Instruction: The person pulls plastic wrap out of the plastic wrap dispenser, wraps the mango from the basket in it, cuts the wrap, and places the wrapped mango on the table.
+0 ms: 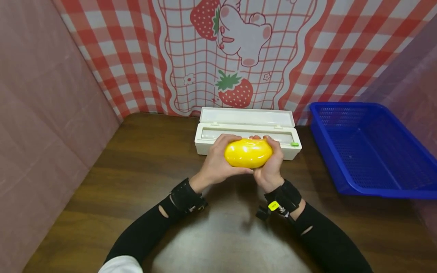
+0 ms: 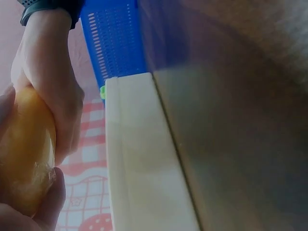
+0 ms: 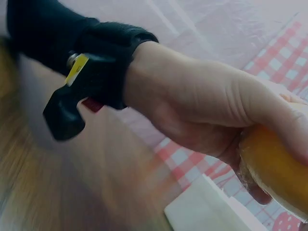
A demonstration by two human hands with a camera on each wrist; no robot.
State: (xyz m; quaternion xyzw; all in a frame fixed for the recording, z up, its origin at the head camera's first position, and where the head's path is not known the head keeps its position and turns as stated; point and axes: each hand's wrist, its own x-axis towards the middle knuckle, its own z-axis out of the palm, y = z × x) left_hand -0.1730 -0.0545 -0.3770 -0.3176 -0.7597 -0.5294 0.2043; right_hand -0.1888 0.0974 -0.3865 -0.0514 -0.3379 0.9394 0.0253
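Observation:
Both hands hold a glossy yellow oval fruit-like thing (image 1: 248,153), raised in front of a white cling film box. Clear film wraps it, with crinkles showing in the left wrist view. My left hand (image 1: 216,162) grips its left end, fingers over the top and thumb along the lower side. At the other end, my right hand (image 1: 270,170) curls round it, some fingertips showing behind the top edge. The cling film box (image 1: 290,152) has its lid (image 1: 246,116) raised, a pale roll (image 1: 211,135) inside and a green slider (image 1: 294,144) at its right end.
A blue plastic basket (image 1: 345,167) with perforated walls stands to the right on the brown wooden table (image 1: 146,163). Red checked cloth (image 1: 129,49) with strawberries hangs behind the table. Pink curtains (image 1: 44,113) border the sides. Both wrists wear black straps.

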